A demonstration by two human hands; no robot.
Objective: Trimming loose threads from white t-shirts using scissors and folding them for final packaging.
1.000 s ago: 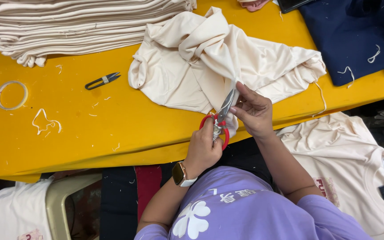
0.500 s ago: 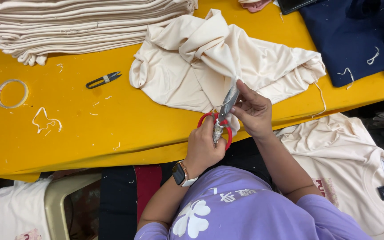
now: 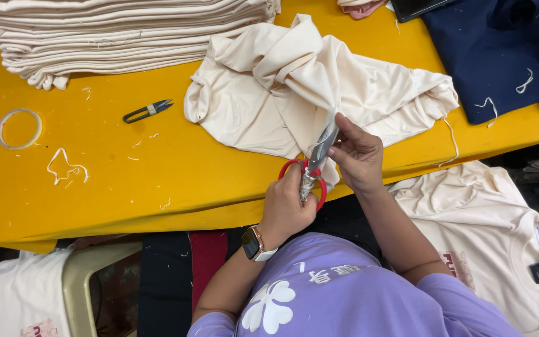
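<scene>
Both hands' fingers closed: left hand grips scissors, right hand pinches garment.

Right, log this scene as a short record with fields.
left hand: grips red-handled scissors, wears a watch
right hand: fingers pinch the cream garment at the blades
surface: yellow table
loose on table: black thread snips, tape ring, thread scraps
also there: stack of folded cream cloth, navy garment
</scene>
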